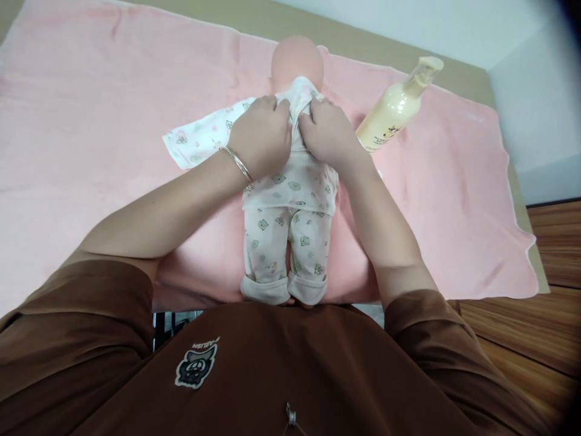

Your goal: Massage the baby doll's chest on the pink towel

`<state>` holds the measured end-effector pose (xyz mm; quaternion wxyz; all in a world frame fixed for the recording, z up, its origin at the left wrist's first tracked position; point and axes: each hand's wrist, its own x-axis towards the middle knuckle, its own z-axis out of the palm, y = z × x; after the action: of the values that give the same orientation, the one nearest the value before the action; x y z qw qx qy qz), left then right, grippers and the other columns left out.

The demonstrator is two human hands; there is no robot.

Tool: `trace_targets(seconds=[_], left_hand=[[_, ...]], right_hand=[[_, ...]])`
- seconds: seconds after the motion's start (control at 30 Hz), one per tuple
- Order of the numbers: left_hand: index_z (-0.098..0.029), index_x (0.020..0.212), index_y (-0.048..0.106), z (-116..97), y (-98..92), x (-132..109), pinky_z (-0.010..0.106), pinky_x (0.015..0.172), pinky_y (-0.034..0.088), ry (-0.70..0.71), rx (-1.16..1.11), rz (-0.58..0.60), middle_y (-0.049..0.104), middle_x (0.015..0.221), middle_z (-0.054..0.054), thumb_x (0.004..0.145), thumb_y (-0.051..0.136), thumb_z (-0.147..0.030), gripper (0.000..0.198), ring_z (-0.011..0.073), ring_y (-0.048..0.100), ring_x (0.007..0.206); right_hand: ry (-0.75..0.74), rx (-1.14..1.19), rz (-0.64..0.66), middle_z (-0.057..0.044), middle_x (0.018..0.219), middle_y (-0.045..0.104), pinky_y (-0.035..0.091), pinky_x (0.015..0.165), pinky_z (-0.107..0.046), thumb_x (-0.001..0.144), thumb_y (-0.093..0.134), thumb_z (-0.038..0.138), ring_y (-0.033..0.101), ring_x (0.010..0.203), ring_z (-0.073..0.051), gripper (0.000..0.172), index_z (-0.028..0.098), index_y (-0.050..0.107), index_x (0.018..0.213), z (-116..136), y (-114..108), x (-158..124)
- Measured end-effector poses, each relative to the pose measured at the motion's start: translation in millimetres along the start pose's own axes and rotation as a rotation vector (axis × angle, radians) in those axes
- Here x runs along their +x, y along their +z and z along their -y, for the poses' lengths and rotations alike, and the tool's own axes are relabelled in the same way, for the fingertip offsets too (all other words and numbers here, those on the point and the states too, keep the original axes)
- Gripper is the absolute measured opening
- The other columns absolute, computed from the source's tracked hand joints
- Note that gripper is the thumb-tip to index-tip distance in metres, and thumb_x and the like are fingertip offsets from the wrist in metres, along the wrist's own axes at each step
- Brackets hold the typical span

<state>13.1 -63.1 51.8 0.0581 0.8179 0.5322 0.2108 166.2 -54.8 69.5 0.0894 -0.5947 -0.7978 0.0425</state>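
Brown shirt (290,363) is nearest, then the doll (285,242) lies straight away on the towel (91,121), feet close and head far, with left hand (261,136) and right hand (329,133) side by side, both pinching its top (299,178) at the neck.

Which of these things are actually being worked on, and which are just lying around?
In hand: doll; its printed top, gripped near the neck by left hand and right hand; pink towel underneath.
Lying about: cream bottle on the towel beside the doll.
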Motion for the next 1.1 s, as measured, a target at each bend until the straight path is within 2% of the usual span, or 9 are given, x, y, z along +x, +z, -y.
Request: trace_targets(seconds=[0.1, 0.2, 0.37, 0.5, 0.57, 0.67, 0.83, 0.93, 1.1], left_hand=[[-0.023, 0.111, 0.057, -7, -6.1, -5, 0.043, 0.097, 0.043, -0.023, 0.046, 0.044, 0.056, 0.113, 0.013, 0.092, 0.038, -0.021, 0.027, 0.0314, 0.051, 0.113], [-0.021, 0.102, 0.06, -3, -6.7, 2, 0.041, 0.093, 0.046, -0.033, 0.024, 0.033, 0.059, 0.107, 0.013, 0.09, 0.039, -0.018, 0.026, 0.0311, 0.056, 0.106], [-0.022, 0.101, 0.062, 17, 2.0, 19, 0.037, 0.09, 0.045, -0.125, -0.031, 0.015, 0.062, 0.102, 0.009, 0.095, 0.032, -0.024, 0.031, 0.0235, 0.056, 0.096], [-0.021, 0.114, 0.058, 26, 10.6, 23, 0.036, 0.099, 0.039, -0.16, -0.093, 0.02, 0.061, 0.111, 0.007, 0.101, 0.025, -0.036, 0.038, 0.0208, 0.051, 0.1], [-0.018, 0.121, 0.055, 22, 9.7, 20, 0.039, 0.102, 0.036, -0.123, -0.079, 0.015, 0.059, 0.116, 0.01, 0.101, 0.025, -0.037, 0.041, 0.0236, 0.049, 0.107], [-0.015, 0.119, 0.057, 9, 1.2, 9, 0.044, 0.101, 0.037, -0.065, 0.0, 0.037, 0.057, 0.116, 0.015, 0.097, 0.03, -0.031, 0.039, 0.0301, 0.05, 0.112], [-0.016, 0.105, 0.062, -3, -9.4, -1, 0.041, 0.094, 0.041, -0.079, 0.045, 0.08, 0.061, 0.109, 0.016, 0.092, 0.039, -0.025, 0.029, 0.0335, 0.056, 0.108], [-0.02, 0.098, 0.064, 4, -6.7, 7, 0.038, 0.092, 0.042, -0.158, -0.025, 0.08, 0.065, 0.106, 0.012, 0.093, 0.04, -0.029, 0.026, 0.03, 0.058, 0.106], [-0.023, 0.102, 0.063, 25, 5.1, 25, 0.037, 0.089, 0.043, -0.16, -0.066, 0.073, 0.066, 0.108, 0.008, 0.097, 0.031, -0.035, 0.035, 0.0259, 0.059, 0.103]], right_hand=[[0.144, -0.027, -0.032, -0.023, 0.146, 0.037, 0.028, 0.115, -0.053, 0.101, 0.024, 0.03, 0.029, 0.141, -0.034, 0.054, -0.001, 0.035, 0.143, 3, 8, 2], [0.109, -0.033, -0.013, -0.019, 0.155, 0.024, 0.025, 0.118, -0.053, 0.101, 0.024, 0.034, 0.019, 0.146, -0.034, 0.059, 0.001, 0.023, 0.151, 16, 9, -11], [-0.029, -0.069, 0.009, -0.014, 0.153, 0.03, 0.03, 0.117, -0.051, 0.096, 0.022, 0.024, 0.019, 0.146, -0.031, 0.057, 0.004, 0.029, 0.149, 33, 3, -26], [-0.086, -0.042, -0.078, -0.016, 0.124, 0.055, 0.039, 0.111, -0.041, 0.093, 0.026, 0.019, 0.046, 0.125, -0.028, 0.042, 0.011, 0.055, 0.122, 23, 1, -16], [-0.059, 0.012, -0.099, -0.013, 0.118, 0.058, 0.044, 0.105, -0.041, 0.092, 0.029, 0.022, 0.051, 0.115, -0.027, 0.034, 0.018, 0.057, 0.112, 12, 3, -8], [0.017, 0.077, -0.093, -0.012, 0.131, 0.053, 0.042, 0.107, -0.048, 0.097, 0.027, 0.03, 0.046, 0.122, -0.028, 0.037, 0.018, 0.051, 0.122, -1, 10, 3], [0.112, 0.07, 0.008, -0.016, 0.158, 0.017, 0.013, 0.119, -0.061, 0.102, 0.024, 0.04, 0.009, 0.148, -0.035, 0.059, 0.006, 0.023, 0.15, -8, 17, 9], [0.096, 0.034, 0.037, -0.021, 0.157, 0.017, 0.015, 0.12, -0.058, 0.102, 0.025, 0.044, 0.011, 0.148, -0.037, 0.066, 0.001, 0.02, 0.151, -2, 13, 2], [0.023, -0.054, -0.037, -0.023, 0.153, 0.026, 0.026, 0.121, -0.048, 0.101, 0.03, 0.031, 0.019, 0.146, -0.036, 0.06, -0.006, 0.026, 0.148, 25, 12, -22]])
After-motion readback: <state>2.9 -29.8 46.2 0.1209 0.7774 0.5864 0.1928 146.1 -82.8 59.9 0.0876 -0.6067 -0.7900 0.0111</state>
